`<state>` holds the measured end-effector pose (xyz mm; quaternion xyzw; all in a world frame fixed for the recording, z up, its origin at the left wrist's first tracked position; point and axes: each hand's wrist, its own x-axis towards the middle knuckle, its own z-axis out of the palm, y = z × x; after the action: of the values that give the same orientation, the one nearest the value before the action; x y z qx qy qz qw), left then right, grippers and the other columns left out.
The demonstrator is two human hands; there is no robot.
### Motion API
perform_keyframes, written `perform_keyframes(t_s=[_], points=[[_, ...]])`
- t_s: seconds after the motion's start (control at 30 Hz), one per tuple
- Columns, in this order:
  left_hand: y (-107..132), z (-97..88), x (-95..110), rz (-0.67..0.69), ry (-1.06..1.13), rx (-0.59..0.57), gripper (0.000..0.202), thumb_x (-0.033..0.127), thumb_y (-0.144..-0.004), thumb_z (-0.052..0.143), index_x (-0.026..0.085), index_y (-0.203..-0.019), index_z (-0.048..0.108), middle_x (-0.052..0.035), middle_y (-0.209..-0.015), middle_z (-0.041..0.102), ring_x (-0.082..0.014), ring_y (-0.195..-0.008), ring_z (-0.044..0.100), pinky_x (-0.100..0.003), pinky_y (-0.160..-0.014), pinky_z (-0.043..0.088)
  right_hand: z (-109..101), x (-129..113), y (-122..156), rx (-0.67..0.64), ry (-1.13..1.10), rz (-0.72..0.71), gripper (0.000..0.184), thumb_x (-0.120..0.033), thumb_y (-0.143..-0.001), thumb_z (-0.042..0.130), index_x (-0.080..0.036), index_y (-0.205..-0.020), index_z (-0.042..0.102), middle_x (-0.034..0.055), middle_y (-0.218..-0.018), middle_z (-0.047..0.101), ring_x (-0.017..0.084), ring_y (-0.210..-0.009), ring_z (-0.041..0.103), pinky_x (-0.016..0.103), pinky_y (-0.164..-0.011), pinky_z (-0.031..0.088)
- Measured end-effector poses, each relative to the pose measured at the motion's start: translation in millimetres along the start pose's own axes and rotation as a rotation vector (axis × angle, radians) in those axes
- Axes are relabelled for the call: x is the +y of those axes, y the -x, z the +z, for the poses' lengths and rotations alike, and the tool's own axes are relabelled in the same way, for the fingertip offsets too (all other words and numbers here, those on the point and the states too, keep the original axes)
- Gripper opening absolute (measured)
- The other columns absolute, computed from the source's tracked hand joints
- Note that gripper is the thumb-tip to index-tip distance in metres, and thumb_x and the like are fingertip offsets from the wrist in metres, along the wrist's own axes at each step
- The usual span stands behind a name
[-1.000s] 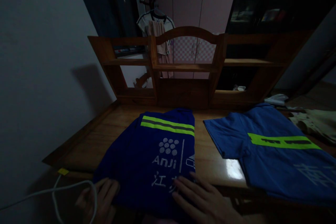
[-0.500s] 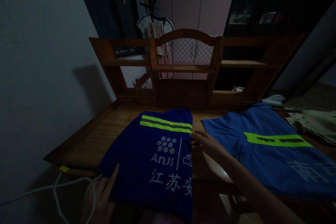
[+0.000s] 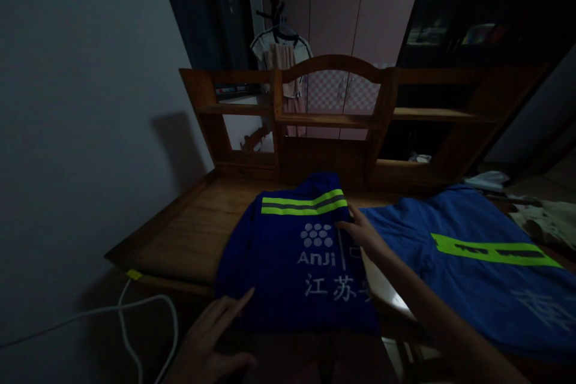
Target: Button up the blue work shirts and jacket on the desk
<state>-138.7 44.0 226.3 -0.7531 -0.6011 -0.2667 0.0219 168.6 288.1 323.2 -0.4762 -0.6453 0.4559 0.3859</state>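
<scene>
Both hands are at the dark-blue garment: the left hand (image 3: 211, 336) is spread beside its lower left edge, index fingertip touching the cloth and thumb well apart, gripping nothing, while the right hand (image 3: 360, 234) bends its fingers over the right edge — whether they pinch the fabric, I cannot tell. Beneath lies the wooden bench (image 3: 198, 228), with an open shelf frame (image 3: 335, 63) along its far side. To the right, a lighter blue shirt (image 3: 418, 234) is spread out, near the right forearm. Between shirt and wall sits the dark-blue garment (image 3: 270, 264) itself, lettered side up, its lower edge at the bench's near edge. A pale cable (image 3: 146, 299) loops at the left. Smaller yet are a yellow-green band (image 3: 292, 207) and white lettering (image 3: 317, 259). My reading: the step in hand is straightening the right edge — the next move calls for a sure hold there, with the left steadying the cloth.
</scene>
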Motion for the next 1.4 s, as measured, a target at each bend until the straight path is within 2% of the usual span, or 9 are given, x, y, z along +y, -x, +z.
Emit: perform_keyframes(t_s=[0.07, 0.17, 0.3, 0.6, 0.77, 0.9, 1.03, 1.17, 1.4], points=[[-15, -10.0, 15, -0.054, 0.1, 0.018, 0.069, 0.045, -0.072, 0.069, 0.032, -0.135, 0.044, -0.0042, -0.111, 0.061, -0.0214, -0.101, 0.057, -0.03, -0.087, 0.049, -21, 10, -13, 0.028, 0.031, 0.027, 0.051, -0.019, -0.07, 0.058, -0.018, -0.12, 0.049, 0.0056, -0.105, 0.066, 0.023, -0.092, 0.064, 0.037, -0.079, 0.055], [-53, -22.9, 30, -0.237, 0.21, 0.226, 0.032, 0.034, -0.088, 0.053, 0.027, -0.119, 0.058, -0.0048, -0.111, 0.061, -0.0195, -0.106, 0.055, -0.034, -0.095, 0.044, -49, 33, -26, 0.045, 0.079, 0.041, 0.048, -0.022, -0.07, 0.062, -0.015, -0.116, 0.052, 0.0086, -0.107, 0.065, 0.024, -0.093, 0.064, 0.038, -0.081, 0.053], [-114, -22.9, 32, -0.293, 0.34, 0.341, 0.024, 0.033, -0.091, 0.045, 0.022, -0.101, 0.063, -0.0056, -0.103, 0.062, -0.018, -0.099, 0.058, -0.032, -0.09, 0.044, -64, 58, -24, 0.059, 0.224, 0.0, 0.047, -0.032, -0.074, 0.065, -0.016, -0.116, 0.055, 0.0101, -0.111, 0.064, 0.025, -0.1, 0.061, 0.039, -0.089, 0.049], [-200, 25.5, 14, -0.538, 0.387, -0.011, 0.035, 0.049, -0.079, 0.056, 0.015, -0.085, 0.06, -0.0043, -0.074, 0.061, -0.0182, -0.072, 0.059, -0.027, -0.063, 0.041, -53, 61, -5, 0.215, 0.528, -0.045, 0.054, -0.053, -0.083, 0.052, -0.015, -0.122, 0.053, 0.0115, -0.113, 0.062, 0.028, -0.101, 0.059, 0.04, -0.088, 0.046], [-207, 22.3, 19, -0.471, 0.516, 0.108, 0.028, 0.043, -0.09, 0.039, 0.02, -0.083, 0.053, -0.0011, -0.074, 0.06, -0.0158, -0.071, 0.057, -0.025, -0.063, 0.039, -54, 61, -2, 0.213, 0.464, -0.086, 0.051, -0.054, -0.084, 0.05, -0.019, -0.121, 0.054, 0.0089, -0.111, 0.063, 0.026, -0.101, 0.059, 0.038, -0.086, 0.046], [-207, 19.3, 21, -0.572, 0.521, 0.217, 0.028, 0.042, -0.092, 0.033, 0.02, -0.089, 0.05, -0.004, -0.087, 0.062, -0.0172, -0.081, 0.059, -0.027, -0.071, 0.042, -48, 52, 5, 0.239, 0.477, -0.067, 0.052, -0.058, -0.085, 0.048, -0.021, -0.12, 0.056, 0.008, -0.104, 0.065, 0.026, -0.093, 0.062, 0.037, -0.081, 0.048], [-197, 18.2, 17, -0.751, 0.566, 0.088, 0.033, 0.049, -0.085, 0.047, 0.018, -0.094, 0.053, -0.0056, -0.084, 0.066, -0.02, -0.08, 0.062, -0.029, -0.07, 0.046, -41, 44, 13, 0.212, 0.503, -0.108, 0.053, -0.058, -0.085, 0.049, -0.021, -0.124, 0.053, 0.0068, -0.098, 0.067, 0.025, -0.087, 0.063, 0.035, -0.077, 0.049], [-177, 16.4, 18, -0.716, 0.703, -0.091, 0.044, 0.053, -0.068, 0.066, 0.016, -0.091, 0.059, -0.0062, -0.077, 0.068, -0.0226, -0.074, 0.064, -0.029, -0.065, 0.048, -39, 42, 14, 0.174, 0.486, -0.124, 0.058, -0.059, -0.082, 0.054, -0.021, -0.125, 0.051, 0.0079, -0.11, 0.064, 0.026, -0.098, 0.061, 0.036, -0.082, 0.048], [-162, 21.1, 30, -0.669, 0.341, -0.001, 0.041, 0.052, -0.081, 0.05, 0.017, -0.103, 0.057, -0.0029, -0.071, 0.064, -0.0197, -0.067, 0.063, -0.028, -0.062, 0.045, -36, 34, 16, 0.101, 0.483, -0.067, 0.059, -0.063, -0.075, 0.06, -0.018, -0.113, 0.058, 0.0096, -0.102, 0.067, 0.027, -0.092, 0.063, 0.036, -0.078, 0.05]])
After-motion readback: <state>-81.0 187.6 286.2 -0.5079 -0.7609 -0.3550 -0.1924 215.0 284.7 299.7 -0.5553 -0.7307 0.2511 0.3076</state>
